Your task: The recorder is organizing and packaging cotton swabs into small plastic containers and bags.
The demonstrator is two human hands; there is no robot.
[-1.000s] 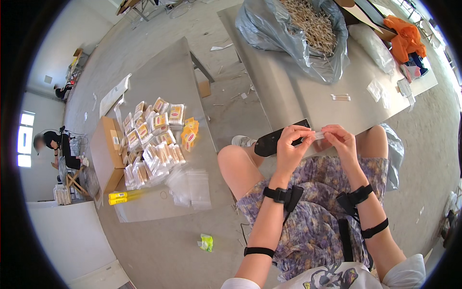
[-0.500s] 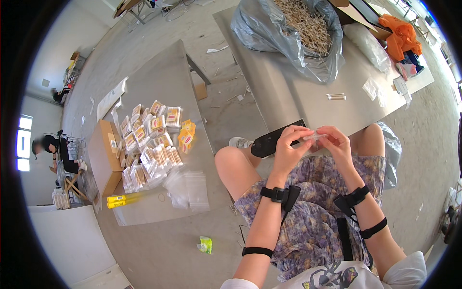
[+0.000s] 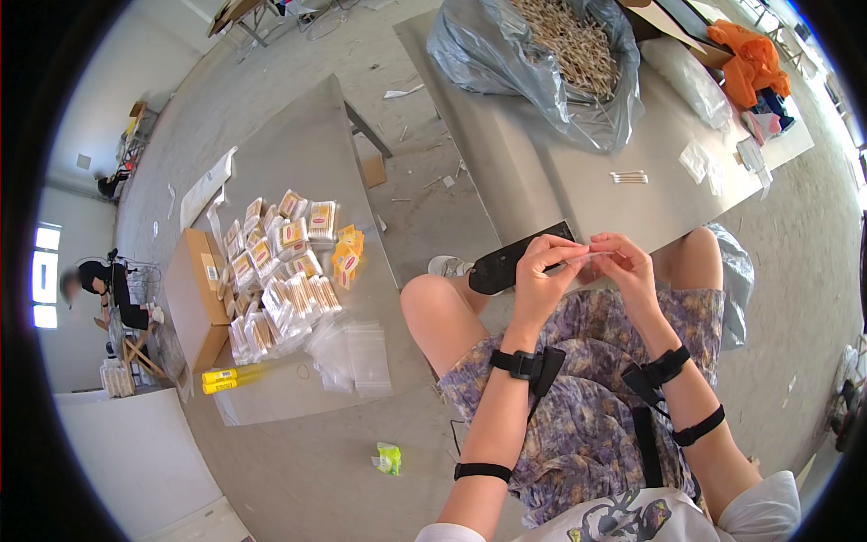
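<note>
My left hand (image 3: 544,278) and my right hand (image 3: 631,273) meet above my lap, at the near edge of the right-hand table. The fingertips of both pinch a small clear plastic bag (image 3: 591,256) stretched between them. Fingers partly cover it, and I cannot make out whether anything is inside. Beyond my hands a few loose cotton swabs (image 3: 629,177) lie side by side on the metal table (image 3: 551,181). Farther back a grey plastic bag (image 3: 470,68) gapes around a heap of cotton swabs (image 3: 587,54).
On the left-hand table (image 3: 307,135) are filled swab packs (image 3: 293,233), yellow cards (image 3: 348,256), empty clear bags (image 3: 366,357), yellow tubes (image 3: 219,380) and a cardboard box (image 3: 194,294). Orange cloth (image 3: 751,59) lies at the far right. Another person (image 3: 117,289) sits at far left.
Both hands stay together on the small bag, which now looks flatter and more drawn out between the fingertips. The rest of the scene only shifts slightly with the view.
</note>
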